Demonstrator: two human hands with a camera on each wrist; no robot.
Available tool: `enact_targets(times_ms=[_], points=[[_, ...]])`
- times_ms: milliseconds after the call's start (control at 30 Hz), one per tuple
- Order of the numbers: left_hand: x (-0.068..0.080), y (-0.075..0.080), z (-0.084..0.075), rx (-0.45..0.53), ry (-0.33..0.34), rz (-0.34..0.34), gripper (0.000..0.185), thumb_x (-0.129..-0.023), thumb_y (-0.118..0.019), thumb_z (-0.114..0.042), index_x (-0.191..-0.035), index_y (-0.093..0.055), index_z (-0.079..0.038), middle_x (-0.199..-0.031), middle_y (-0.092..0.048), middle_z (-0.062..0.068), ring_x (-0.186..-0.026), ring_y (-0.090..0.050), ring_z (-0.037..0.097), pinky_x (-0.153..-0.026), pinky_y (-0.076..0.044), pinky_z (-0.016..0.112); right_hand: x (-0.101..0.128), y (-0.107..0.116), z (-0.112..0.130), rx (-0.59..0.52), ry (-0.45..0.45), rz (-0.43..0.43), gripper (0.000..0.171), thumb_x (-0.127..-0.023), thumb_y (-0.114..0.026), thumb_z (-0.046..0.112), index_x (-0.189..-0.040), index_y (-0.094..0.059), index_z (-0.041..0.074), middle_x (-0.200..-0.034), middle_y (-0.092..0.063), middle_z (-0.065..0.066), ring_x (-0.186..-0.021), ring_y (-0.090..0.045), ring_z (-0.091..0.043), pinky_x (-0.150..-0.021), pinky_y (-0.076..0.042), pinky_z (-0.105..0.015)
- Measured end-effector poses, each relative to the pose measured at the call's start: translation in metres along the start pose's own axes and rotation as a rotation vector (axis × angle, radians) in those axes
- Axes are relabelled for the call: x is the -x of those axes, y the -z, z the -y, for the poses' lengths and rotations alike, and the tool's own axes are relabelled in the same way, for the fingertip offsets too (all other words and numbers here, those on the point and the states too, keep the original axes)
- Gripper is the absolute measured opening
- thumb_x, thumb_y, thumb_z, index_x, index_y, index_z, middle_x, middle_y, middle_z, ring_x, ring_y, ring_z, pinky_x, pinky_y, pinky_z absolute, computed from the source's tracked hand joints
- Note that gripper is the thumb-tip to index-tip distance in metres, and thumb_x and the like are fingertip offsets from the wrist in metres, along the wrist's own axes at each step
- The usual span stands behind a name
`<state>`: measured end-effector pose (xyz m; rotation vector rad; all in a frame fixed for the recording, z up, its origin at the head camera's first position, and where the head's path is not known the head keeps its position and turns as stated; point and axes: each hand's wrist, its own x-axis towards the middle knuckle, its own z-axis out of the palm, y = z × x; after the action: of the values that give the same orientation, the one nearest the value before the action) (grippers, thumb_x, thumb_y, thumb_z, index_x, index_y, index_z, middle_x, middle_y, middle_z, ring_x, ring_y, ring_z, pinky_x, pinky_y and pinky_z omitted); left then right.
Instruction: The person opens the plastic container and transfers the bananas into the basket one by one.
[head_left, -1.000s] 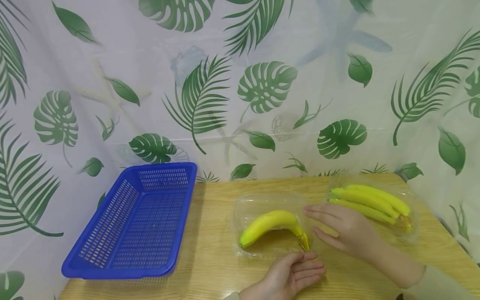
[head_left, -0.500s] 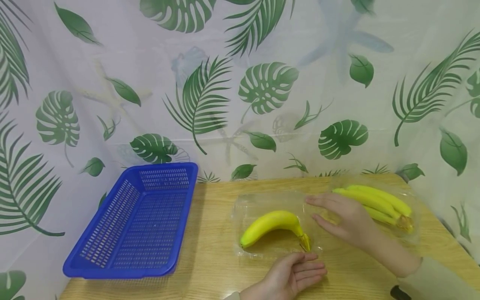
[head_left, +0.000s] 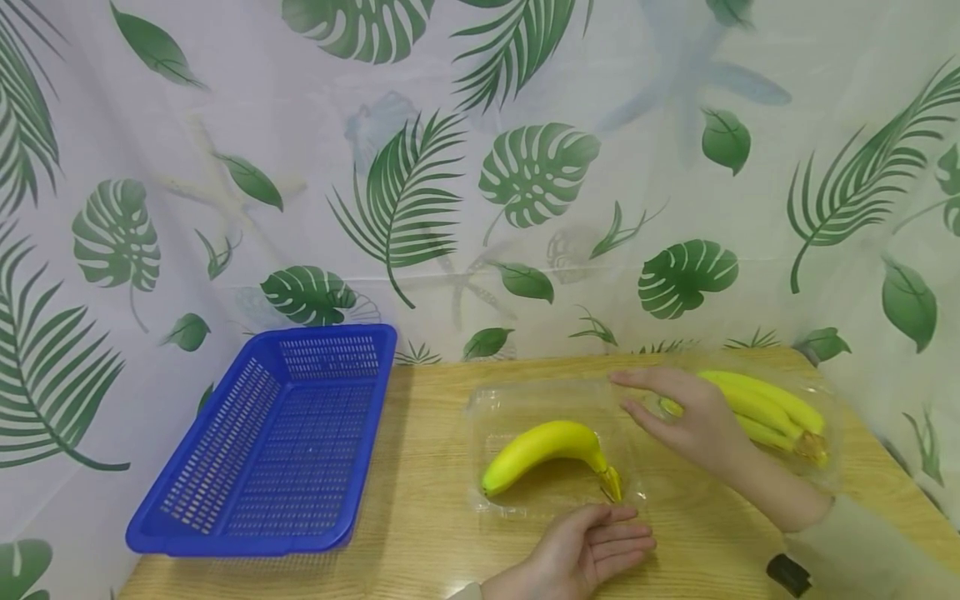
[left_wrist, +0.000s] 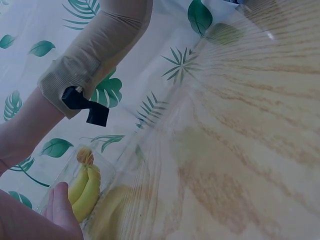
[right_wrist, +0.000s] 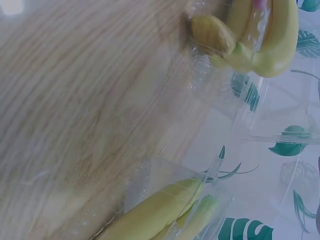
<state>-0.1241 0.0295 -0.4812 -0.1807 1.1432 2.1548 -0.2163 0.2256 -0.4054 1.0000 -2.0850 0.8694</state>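
A: First item, and its place?

B: Banana (head_left: 547, 439), single, yellow, arched, in a clear container (head_left: 491, 406) on the wood-grain table (head_left: 420, 442), about midway between the left and right edges. Stem end points toward the container's front right corner.

A: Hands?

B: Two. Left hand (head_left: 588, 546): palm up, fingers extended, holding nothing, just in front of the container. Right hand (head_left: 697, 417): thumb spread from extended fingers, holding nothing, beside the container's far right corner. Whether either touches the plastic, cannot tell.

A: Other stock?

B: Banana bunch (head_left: 765, 412), three visible, in a second clear container (head_left: 828, 475) near the table's far right corner; partly hidden by the right hand. Basket (head_left: 372, 417), blue, perforated, along the table's left edge. Leaf-print cloth (head_left: 315, 233), behind the far edge.

A: Attire?

B: Sleeve (head_left: 855, 542), pale, right arm; black attachment (head_left: 789, 575) at its cuff.
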Motion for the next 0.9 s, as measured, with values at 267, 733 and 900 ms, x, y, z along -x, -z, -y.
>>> enact_targets(times_ms=[267,733,900], points=[[0.0,0.0,-0.001,0.0,0.017,-0.003,0.042,-0.113,-0.042,-0.019,-0.138,-0.062,0.008,-0.138,-0.066,0.031,-0.134,-0.065,0.04,-0.118,-0.052,0.045,-0.007,0.0,-0.001,-0.028,-0.123,-0.004,0.046,-0.076,-0.082,-0.015,-0.117,-0.079,0.004,-0.112,-0.081,-0.016,-0.119,-0.06,0.017,-0.104,-0.047,-0.003],[0.004,0.0,-0.004,-0.015,0.041,0.033,0.043,-0.111,-0.045,-0.019,-0.142,-0.058,0.009,-0.142,-0.064,0.031,-0.137,-0.062,0.039,-0.12,-0.05,0.045,-0.018,-0.002,-0.007,-0.15,-0.354,0.005,0.028,-0.093,-0.075,-0.007,-0.118,-0.079,0.004,-0.115,-0.08,-0.017,-0.11,-0.064,0.017,-0.099,-0.05,-0.002],[0.005,0.001,-0.003,-0.027,0.025,0.056,0.043,-0.111,-0.047,-0.019,-0.141,-0.059,0.01,-0.142,-0.062,0.033,-0.138,-0.06,0.042,-0.12,-0.05,0.046,-0.021,-0.004,-0.011,-0.185,-0.397,0.008,0.023,-0.096,-0.072,-0.004,-0.118,-0.078,0.001,-0.116,-0.08,-0.014,-0.109,-0.064,0.017,-0.099,-0.05,-0.002]])
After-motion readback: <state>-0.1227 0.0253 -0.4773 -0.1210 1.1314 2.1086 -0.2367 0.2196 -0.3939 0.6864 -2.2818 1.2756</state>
